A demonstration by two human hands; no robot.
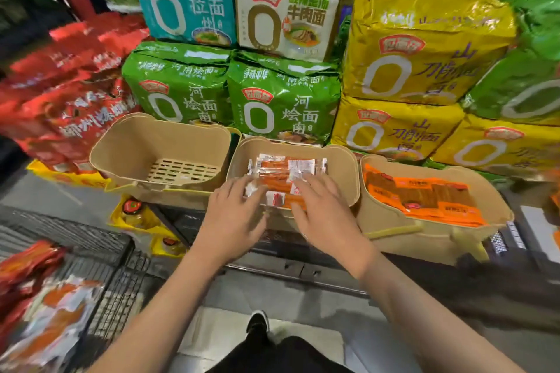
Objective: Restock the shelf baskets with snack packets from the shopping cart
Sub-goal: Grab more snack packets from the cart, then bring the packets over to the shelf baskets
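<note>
1. Noodle multipacks (pixel 285 100) stacked behind the baskets: big, puffy, not part of this job. Leave alone.
2. Shopping cart (pixel 100 291), wire, at lower left by the person's left arm. More snack packets (pixel 51 321) lie in it, blurred; look like same orange/white sort.
3. Three tan baskets along the shelf front edge. Left basket (pixel 130 148) has nothing in it, slotted floor showing. Middle basket (pixel 342 166) part filled. Right basket (pixel 491 206) packed w/ flat orange packs (pixel 424 194) lying in rows.
4. Task's thing now: small orange-and-white packets (pixel 281 172) in the middle basket, a loose layer, some spilling toward its low front lip.
5. Left hand (pixel 233 218) at the front-left of the pile, fingers spread and fairly straight, tips on the packets. Right hand (pixel 321 215) at front-right, fingers also spread flat over them. Neither grip looks closed round anything; both seem to be pressing/squaring the pile.
6. Handling, my guess: packets light, thin, soft, glossy film so slippery vs each other; a stack will fan out if pinched at one end. Contents prob. bendy, not fragile, but don't crush.
7. Where to take hold: grab a bunch across the middle, thumb under and fingers over, or sandwich it btwn both palms at the short ends. Low front lip = likely spill spot.
</note>
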